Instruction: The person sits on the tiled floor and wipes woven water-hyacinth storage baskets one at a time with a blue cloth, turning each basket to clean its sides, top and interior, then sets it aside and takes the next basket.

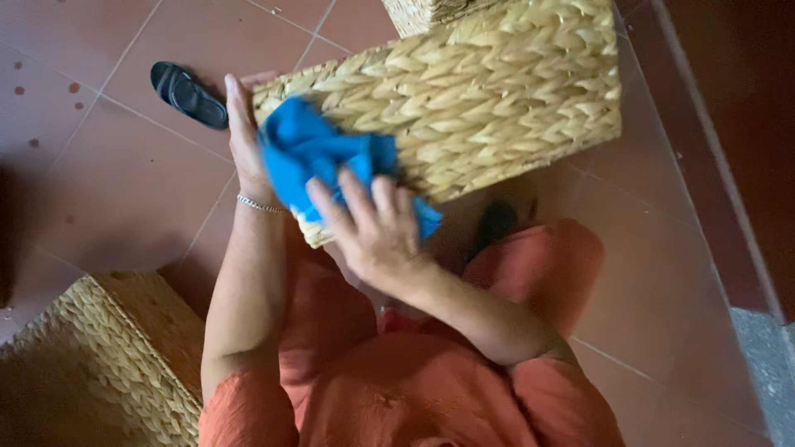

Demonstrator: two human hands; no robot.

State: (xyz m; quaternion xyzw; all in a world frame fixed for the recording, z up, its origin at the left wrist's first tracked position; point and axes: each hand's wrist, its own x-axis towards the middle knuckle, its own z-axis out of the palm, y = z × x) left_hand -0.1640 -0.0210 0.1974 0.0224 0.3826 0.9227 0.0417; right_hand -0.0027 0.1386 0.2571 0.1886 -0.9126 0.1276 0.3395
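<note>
The right hand (377, 228) is pressing a blue cloth (319, 153) against a woven basket (497, 91), fingers spread; the left hand (244, 136) is lying flat, steadying the basket's end.

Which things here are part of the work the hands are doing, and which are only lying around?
In use:
woven basket, steadied by left hand
blue cloth, pressed on it by right hand

Lying about:
black sandal
second woven basket
</note>
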